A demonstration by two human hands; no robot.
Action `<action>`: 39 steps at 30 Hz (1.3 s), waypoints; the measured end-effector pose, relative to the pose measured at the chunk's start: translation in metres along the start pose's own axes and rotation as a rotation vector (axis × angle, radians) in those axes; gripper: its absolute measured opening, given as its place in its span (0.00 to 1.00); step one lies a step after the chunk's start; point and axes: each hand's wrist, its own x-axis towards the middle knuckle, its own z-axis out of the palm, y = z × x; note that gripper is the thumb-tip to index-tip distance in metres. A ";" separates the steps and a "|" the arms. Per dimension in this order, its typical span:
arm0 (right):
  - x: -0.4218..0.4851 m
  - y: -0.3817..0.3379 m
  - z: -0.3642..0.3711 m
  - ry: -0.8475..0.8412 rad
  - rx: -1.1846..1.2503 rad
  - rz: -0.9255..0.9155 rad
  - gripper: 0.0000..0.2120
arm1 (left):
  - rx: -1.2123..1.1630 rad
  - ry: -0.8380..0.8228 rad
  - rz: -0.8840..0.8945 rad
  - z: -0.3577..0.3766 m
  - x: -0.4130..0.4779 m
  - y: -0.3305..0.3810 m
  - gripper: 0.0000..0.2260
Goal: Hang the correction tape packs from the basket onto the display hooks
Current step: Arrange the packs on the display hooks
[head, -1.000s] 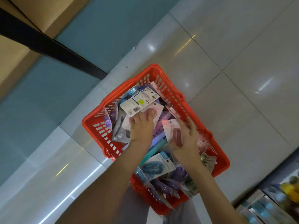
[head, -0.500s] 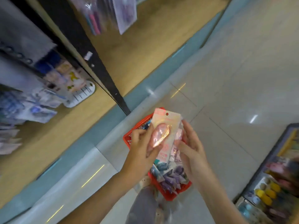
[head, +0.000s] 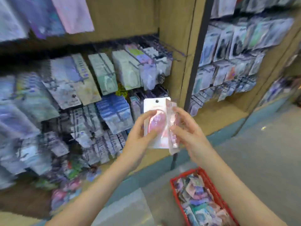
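A pink correction tape pack [head: 155,110] with a hang hole at its top is held upright in front of the display, gripped by my left hand [head: 140,137] from the left side. A second pack [head: 173,137], seen edge-on just to its right, is held by my right hand [head: 187,129]. Behind them, display hooks [head: 164,46] carry rows of hanging packs [head: 104,74]. The red basket [head: 213,188], full of several mixed packs, sits on the floor at the lower right.
A black upright post [head: 197,51] divides the wooden display into two bays. The right bay [head: 236,51] is also hung with packs. Grey floor tiles [head: 263,154] lie to the right of the basket. The picture is blurred by motion.
Both hands took pink packs out of the basket and raised them. My view swung up from the basket to the display hooks.
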 end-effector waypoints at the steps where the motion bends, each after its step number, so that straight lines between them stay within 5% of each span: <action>1: 0.002 -0.018 0.022 -0.032 -0.059 -0.047 0.26 | 0.011 0.026 0.029 -0.020 -0.004 0.023 0.18; 11: 0.035 -0.169 0.241 -0.183 -0.704 -0.650 0.29 | 0.336 0.258 0.491 -0.208 -0.028 0.199 0.24; 19: 0.091 -0.272 0.416 -0.077 -0.659 -1.039 0.32 | 0.543 0.507 0.798 -0.411 -0.040 0.304 0.29; 28: 0.150 -0.333 0.528 -0.009 -0.735 -1.051 0.30 | 0.391 0.709 0.871 -0.513 -0.018 0.349 0.30; 39: 0.179 -0.330 0.550 0.119 -1.082 -1.091 0.29 | 0.363 0.632 0.885 -0.525 -0.005 0.363 0.29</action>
